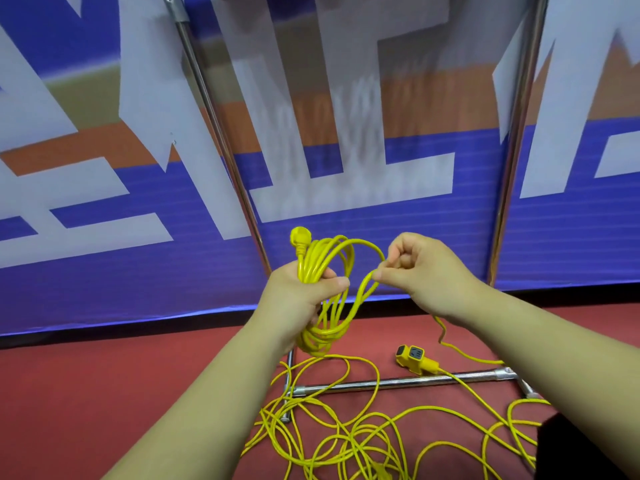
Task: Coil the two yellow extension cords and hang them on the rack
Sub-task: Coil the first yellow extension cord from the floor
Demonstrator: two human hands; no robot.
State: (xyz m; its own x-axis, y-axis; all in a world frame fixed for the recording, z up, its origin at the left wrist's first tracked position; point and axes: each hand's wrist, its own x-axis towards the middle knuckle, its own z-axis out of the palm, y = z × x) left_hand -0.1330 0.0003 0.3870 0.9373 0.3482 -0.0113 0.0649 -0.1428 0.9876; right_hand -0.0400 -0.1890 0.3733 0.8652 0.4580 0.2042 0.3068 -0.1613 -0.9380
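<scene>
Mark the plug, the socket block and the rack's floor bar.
plug [298, 239], head view, on its rounded yellow body.
socket block [412, 358], head view, on its top face.
rack's floor bar [398, 382], head view, on bare chrome mid-span.

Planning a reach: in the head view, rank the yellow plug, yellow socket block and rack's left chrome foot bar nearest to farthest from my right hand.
1. Yellow plug: atop the coil, left of the right hand.
2. Yellow socket block: floor, below it.
3. Left chrome foot bar: floor, lower left.
</scene>
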